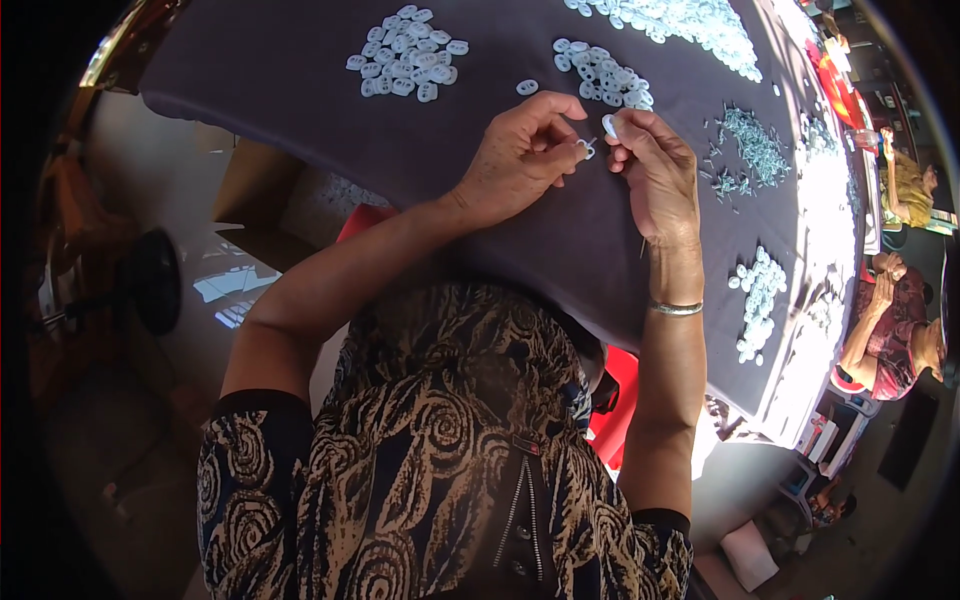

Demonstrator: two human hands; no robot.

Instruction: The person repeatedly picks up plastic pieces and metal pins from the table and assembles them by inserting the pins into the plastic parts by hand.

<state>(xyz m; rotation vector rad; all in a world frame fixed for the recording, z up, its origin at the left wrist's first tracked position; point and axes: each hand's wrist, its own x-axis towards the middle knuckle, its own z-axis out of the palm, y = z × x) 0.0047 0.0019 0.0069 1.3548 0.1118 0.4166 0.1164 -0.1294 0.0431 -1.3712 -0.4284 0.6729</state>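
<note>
Over the dark tablecloth (pixel 400 150) my two hands face each other, a small gap between them. Thumb and forefinger of my left hand (pixel 520 150) pinch a small white clip-like piece (pixel 587 150) with a thin pin sticking out; its exact kind is too small to tell. My right hand (pixel 660 170) grips a white oval plastic piece (pixel 609 126) between thumb and fingers. Just beyond my hands lie a single white oval piece with holes (pixel 527 88) and a loose heap of similar ovals (pixel 600 72). To the far left is another heap of white ovals (pixel 405 55).
Small pin-like metal pieces (pixel 755 150) are heaped right of my right hand, with small white pieces (pixel 758 300) nearer. A large white pile (pixel 700 28) covers the far right. A cardboard box (pixel 260 185) stands below the table's left edge. Other people (pixel 890 325) sit at right.
</note>
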